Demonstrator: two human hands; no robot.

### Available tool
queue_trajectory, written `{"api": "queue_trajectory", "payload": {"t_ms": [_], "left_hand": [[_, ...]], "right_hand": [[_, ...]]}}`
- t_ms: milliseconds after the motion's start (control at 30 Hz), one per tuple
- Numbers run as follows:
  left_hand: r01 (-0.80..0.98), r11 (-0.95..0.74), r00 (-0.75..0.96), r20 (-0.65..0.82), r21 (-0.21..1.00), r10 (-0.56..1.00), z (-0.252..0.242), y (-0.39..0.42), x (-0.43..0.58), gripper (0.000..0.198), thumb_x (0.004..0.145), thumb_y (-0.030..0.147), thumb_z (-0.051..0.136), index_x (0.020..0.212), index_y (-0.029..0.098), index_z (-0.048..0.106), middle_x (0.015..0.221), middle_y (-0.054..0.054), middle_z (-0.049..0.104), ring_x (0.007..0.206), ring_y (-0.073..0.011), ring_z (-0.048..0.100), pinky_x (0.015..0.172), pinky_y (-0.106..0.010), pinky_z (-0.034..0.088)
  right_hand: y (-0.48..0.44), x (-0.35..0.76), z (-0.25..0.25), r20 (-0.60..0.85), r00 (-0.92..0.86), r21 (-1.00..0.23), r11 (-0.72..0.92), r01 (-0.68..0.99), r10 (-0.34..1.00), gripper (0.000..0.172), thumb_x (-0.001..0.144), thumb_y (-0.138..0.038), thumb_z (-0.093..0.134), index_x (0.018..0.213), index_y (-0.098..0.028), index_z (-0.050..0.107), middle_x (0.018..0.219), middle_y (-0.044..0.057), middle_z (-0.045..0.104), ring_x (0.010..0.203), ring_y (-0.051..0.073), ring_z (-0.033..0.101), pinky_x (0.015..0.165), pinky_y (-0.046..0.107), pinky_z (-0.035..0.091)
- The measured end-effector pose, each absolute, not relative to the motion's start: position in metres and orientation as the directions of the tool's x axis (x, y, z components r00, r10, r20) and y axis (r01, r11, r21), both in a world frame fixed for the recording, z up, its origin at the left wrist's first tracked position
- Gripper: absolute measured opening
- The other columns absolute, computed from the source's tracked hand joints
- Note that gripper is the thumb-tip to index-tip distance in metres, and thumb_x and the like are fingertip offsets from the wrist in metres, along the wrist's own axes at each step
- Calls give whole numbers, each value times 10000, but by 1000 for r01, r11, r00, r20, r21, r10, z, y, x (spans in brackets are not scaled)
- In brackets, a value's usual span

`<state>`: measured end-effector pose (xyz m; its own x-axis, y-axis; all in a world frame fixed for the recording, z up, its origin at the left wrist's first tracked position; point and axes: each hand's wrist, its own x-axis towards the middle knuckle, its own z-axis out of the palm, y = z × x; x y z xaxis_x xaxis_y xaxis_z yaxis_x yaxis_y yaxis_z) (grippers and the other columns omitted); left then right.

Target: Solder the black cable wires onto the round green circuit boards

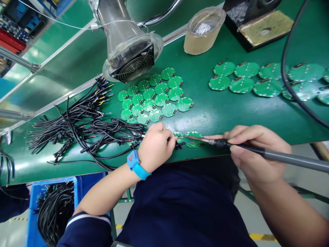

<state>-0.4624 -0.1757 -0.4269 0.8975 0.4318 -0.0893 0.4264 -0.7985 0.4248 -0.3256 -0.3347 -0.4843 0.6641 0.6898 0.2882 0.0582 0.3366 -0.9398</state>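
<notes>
My right hand (259, 151) is closed around a soldering iron (272, 156), whose metal tip points left over a round green circuit board (194, 142) near the table's front edge. My left hand (158, 145), with a blue wristband, is closed in a pinch on a black cable (181, 145) beside that board. Part of another green board shows just right of my left fingers. Thin wire ends lie at the iron's tip; whether they touch the board is too small to tell. Behind my left hand lies a pile of black cables (102, 133).
Rows of green boards (155, 97) lie behind my hands, more (241, 84) at the right. A fan duct (128, 44) hangs over the table's back. A tape roll (203, 32), yellow sponge (267, 29) and black cord (285, 75) are farther right. A blue bin (33, 209) holds cables.
</notes>
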Motion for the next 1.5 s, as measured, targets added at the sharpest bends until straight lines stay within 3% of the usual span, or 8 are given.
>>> {"api": "queue_trajectory", "payload": {"t_ms": [367,633,900,1133,1333,1500], "left_hand": [[450,-789,890,-140,419,433,-423,-174,-459,169,812,179,545,676,137,636,728,-55,529,747,-169,515,733,-305,449],[446,-800,894,-156,402,420,-423,-174,-458,169,807,151,531,670,137,630,719,-57,531,741,-170,517,727,-309,451],[438,-826,896,-250,355,368,-416,-168,-451,171,805,150,526,673,136,633,710,-57,536,724,-167,530,725,-305,457],[384,-866,900,-337,320,275,-411,-160,-441,202,795,120,502,630,148,615,609,-47,532,762,-195,547,711,-309,445],[417,-834,898,-306,362,316,-414,-162,-444,194,801,205,551,619,156,598,624,-44,537,737,-186,541,704,-308,454],[403,-854,904,-288,330,315,-416,-164,-442,201,770,134,485,587,166,561,574,-32,490,687,-180,523,691,-311,454]], "right_hand": [[-334,-327,-481,311,582,-944,316,96,752,158,712,-85,593,810,-208,614,659,-3,515,604,154,523,699,508,581],[-331,-327,-481,263,710,-920,391,-20,654,112,703,-108,626,758,-205,637,641,2,528,593,169,540,666,532,579],[-333,-327,-484,276,661,-946,318,60,698,148,708,-90,612,808,-199,619,689,18,565,691,210,627,699,493,572],[-333,-327,-488,317,598,-945,300,133,736,216,676,-47,603,820,-207,597,687,1,531,701,189,598,708,475,577],[-334,-326,-487,335,592,-940,303,155,733,224,664,-50,609,821,-210,603,681,2,530,691,195,594,693,481,579],[-335,-326,-486,307,595,-948,291,126,743,221,673,-54,610,825,-214,607,683,4,537,705,201,609,698,477,579]]}}
